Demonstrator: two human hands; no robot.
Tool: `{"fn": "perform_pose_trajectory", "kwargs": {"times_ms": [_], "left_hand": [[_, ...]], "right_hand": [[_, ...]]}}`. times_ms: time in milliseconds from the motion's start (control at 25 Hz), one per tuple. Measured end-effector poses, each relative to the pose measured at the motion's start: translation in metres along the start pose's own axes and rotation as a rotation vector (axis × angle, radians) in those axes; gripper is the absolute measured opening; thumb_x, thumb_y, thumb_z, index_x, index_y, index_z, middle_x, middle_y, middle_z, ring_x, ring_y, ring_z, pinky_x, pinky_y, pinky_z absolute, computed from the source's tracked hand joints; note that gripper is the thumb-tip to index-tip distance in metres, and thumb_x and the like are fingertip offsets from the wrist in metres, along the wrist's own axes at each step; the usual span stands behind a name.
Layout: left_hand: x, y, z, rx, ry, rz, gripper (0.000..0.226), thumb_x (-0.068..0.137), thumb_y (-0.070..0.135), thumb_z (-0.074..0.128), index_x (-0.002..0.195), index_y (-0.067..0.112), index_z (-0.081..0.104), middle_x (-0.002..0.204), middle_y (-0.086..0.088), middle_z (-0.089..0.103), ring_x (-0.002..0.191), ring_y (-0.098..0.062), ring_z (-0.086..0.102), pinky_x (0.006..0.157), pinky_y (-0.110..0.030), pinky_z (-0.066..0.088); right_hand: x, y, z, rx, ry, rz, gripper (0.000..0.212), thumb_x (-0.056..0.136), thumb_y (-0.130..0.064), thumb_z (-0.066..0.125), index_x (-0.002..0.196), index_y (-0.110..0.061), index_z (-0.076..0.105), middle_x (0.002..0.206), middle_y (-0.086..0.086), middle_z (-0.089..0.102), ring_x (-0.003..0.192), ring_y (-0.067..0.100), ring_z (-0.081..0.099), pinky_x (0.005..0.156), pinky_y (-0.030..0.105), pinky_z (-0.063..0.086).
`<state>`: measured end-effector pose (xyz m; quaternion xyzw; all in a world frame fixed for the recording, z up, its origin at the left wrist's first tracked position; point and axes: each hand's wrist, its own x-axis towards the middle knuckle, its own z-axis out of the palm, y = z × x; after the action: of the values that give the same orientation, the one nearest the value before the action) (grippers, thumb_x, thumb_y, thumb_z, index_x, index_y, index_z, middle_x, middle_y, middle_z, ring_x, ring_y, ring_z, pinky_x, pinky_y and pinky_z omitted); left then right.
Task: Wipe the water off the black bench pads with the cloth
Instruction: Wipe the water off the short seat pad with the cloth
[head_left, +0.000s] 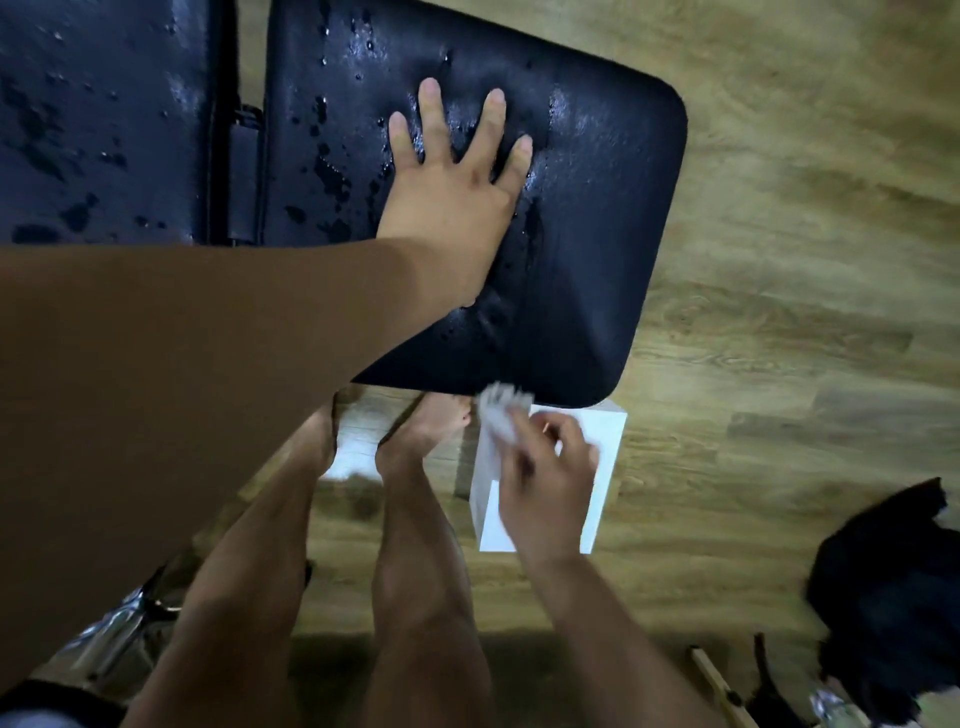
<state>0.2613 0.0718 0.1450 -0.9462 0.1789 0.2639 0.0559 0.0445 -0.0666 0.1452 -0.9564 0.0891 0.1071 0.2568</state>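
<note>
On the big black pad (597, 234) up top, the left hand (457, 176) lies flat, palm down, fingers straight and spread wide, holding nothing. The forearm runs across the pad's lower left corner and hides that part completely. There's water (327, 171) beaded all over the pad's left half, in drops and dark blotches. The right half looks more like a smeary sheen, and I honestly can't tell how wet it is.

To the left is a second pad (104, 119), also spotted with drops, cut off by the top and left edges of the shot. A dark metal bracket (244, 171) sits in the gap between the two.

The cloth (498, 415) is down below, just off the big pad's near edge and not touching the wet part. It's white and crumpled, and the right hand (550, 478) has its fingers curled round it. That whole area is motion-blurred, so the exact grip is hard to make out. Right under the hand there's a white box (605, 441), mostly covered by it.

Bare legs and feet (441, 421) stand on the wood floor (805, 260), toes tucked partly under the pad. At the right edge is a black heap (893, 587), too blurry to identify. Something shiny and metal (114, 629) pokes out bottom left, half hidden behind the arm.
</note>
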Motion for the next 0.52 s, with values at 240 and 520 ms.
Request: {"fn": "perform_pose_trajectory", "kwargs": {"times_ms": [240, 520], "left_hand": [[-0.002, 0.003, -0.004, 0.046, -0.024, 0.001, 0.134, 0.063, 0.042, 0.088, 0.154, 0.019, -0.009, 0.160, -0.017, -0.018, 0.139, -0.061, -0.005, 0.113, -0.068, 0.012], [-0.013, -0.013, -0.014, 0.127, 0.081, 0.129, 0.133, 0.057, 0.065, 0.081, 0.154, 0.018, 0.003, 0.161, -0.016, 0.007, 0.145, -0.045, 0.012, 0.113, -0.065, 0.017]], "right_hand": [[-0.057, -0.006, -0.017, 0.186, -0.098, 0.148, 0.022, 0.091, -0.025, 0.051, 0.110, -0.023, 0.063, 0.104, -0.002, 0.052, 0.090, 0.020, 0.059, 0.070, 0.034, 0.055], [-0.050, -0.024, -0.036, 0.275, 0.167, 0.250, 0.023, 0.084, 0.001, 0.068, 0.106, -0.001, 0.069, 0.100, 0.004, 0.055, 0.089, -0.001, 0.050, 0.070, 0.003, 0.043]]}}
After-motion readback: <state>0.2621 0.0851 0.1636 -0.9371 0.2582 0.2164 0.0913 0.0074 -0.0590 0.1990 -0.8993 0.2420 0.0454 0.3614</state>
